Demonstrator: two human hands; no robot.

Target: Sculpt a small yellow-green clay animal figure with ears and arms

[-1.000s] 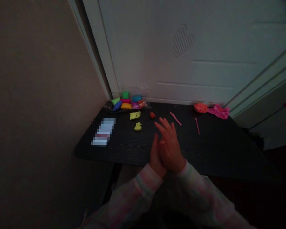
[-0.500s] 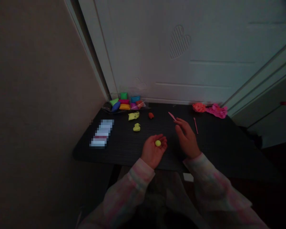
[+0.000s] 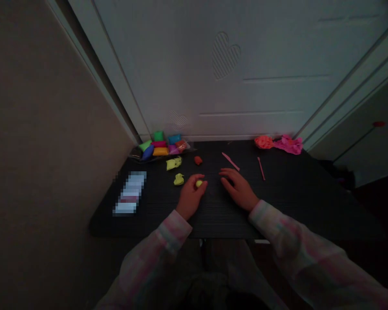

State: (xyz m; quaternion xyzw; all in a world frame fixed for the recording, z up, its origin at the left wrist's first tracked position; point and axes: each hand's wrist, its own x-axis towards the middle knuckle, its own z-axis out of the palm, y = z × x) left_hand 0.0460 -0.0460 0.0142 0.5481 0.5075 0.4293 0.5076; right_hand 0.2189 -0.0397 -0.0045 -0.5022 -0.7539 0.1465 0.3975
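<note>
My left hand curls around a small yellow clay ball, which shows between the thumb and fingers. Apart from it, to the right, my right hand is empty, with its fingers loosely stretched and the thumb away from them. Just beyond that hand lies a pink plastic clay knife. A crumpled lump of yellow clay rests left of my left hand, with an opened yellow packet behind it. Farther back sits a small red clay lump.
A clear bag with several coloured clay packets lies at the back left of the black table. A blurred-out phone-like slab is at the left. Another thin pink tool and orange and pink crumpled pieces lie right. A white door stands behind.
My left hand has turned from palm up to sideways, its fingers closing around the yellow ball. My right hand has lowered beside the pink knife. The whole view has shifted slightly.
</note>
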